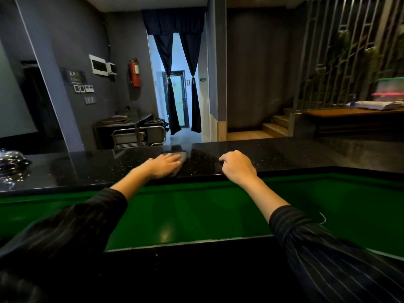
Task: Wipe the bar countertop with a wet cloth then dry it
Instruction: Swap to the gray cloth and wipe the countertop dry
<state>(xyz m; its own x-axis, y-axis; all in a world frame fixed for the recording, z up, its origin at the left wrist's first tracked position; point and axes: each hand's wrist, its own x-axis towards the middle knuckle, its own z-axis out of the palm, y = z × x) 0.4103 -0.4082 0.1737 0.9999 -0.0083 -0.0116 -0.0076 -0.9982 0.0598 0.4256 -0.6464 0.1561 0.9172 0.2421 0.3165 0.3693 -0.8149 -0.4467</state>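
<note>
The bar countertop (284,154) is black speckled stone running across the middle of the head view. A grey cloth (182,155) lies flat on it near the centre. My left hand (162,166) presses flat on the cloth with fingers stretched out, covering most of it. My right hand (237,166) rests on the counter's near edge to the right of the cloth, fingers curled loosely, with nothing in it that I can see.
A shiny metal dome (12,159) sits on the counter at far left. Below the counter's near edge is a green panel (196,206). Beyond the bar stand a steel trolley (140,134), a curtained doorway (179,84) and steps (277,125) at right.
</note>
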